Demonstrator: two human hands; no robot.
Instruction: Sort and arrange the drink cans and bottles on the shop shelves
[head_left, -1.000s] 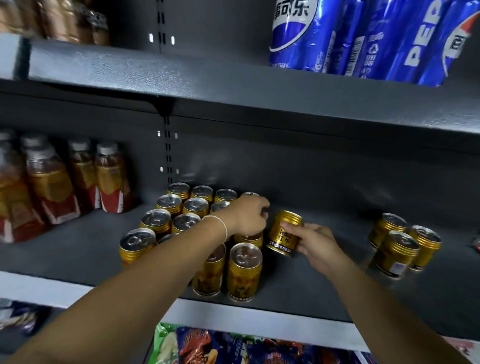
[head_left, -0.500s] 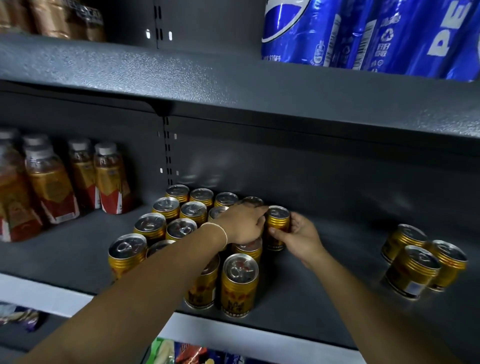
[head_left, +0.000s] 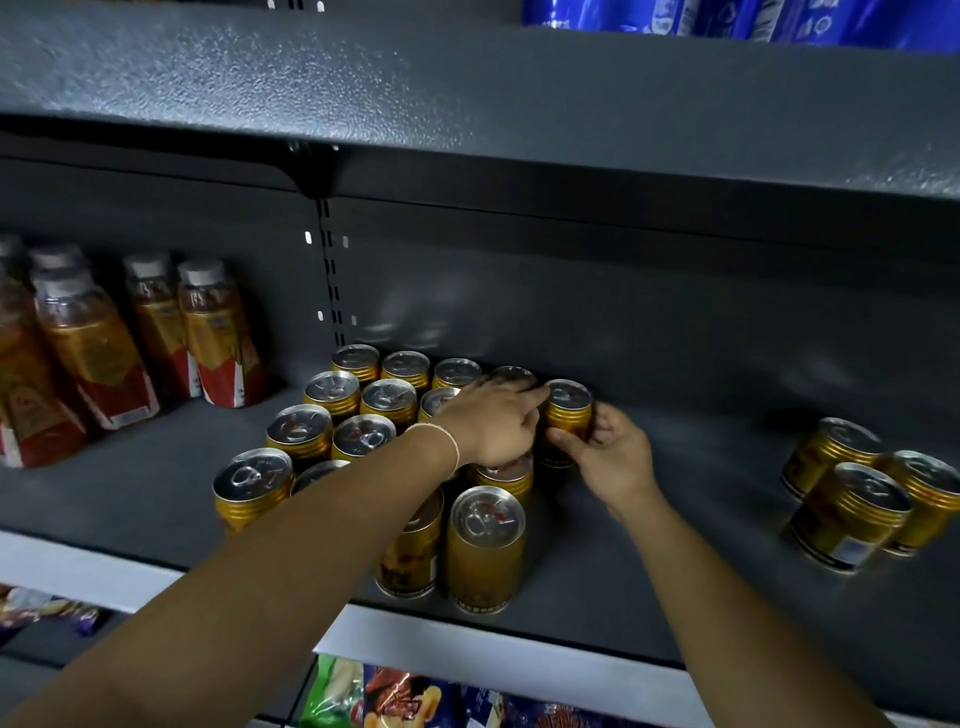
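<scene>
Several gold cans with silver lids stand in rows on the dark grey middle shelf (head_left: 649, 582). My right hand (head_left: 605, 457) grips one upright gold can (head_left: 567, 415) at the right end of the back rows. My left hand (head_left: 496, 423) lies over the cans just left of it, fingers curled over a can underneath and the forefinger touching the held can's lid. The front can (head_left: 485, 545) stands near the shelf edge. Three more gold cans (head_left: 857, 499) stand apart at the far right.
Bottles of amber drink with red labels (head_left: 208, 338) stand at the left of the same shelf. Blue cola bottles (head_left: 753, 18) sit on the upper shelf. Snack packets (head_left: 405, 696) lie on the shelf below. Bare shelf lies between the can rows and the right trio.
My right hand stood the tilted gold can upright and slid it back and left against the rows. My left hand stayed on the neighbouring cans. The camera dipped lower.
</scene>
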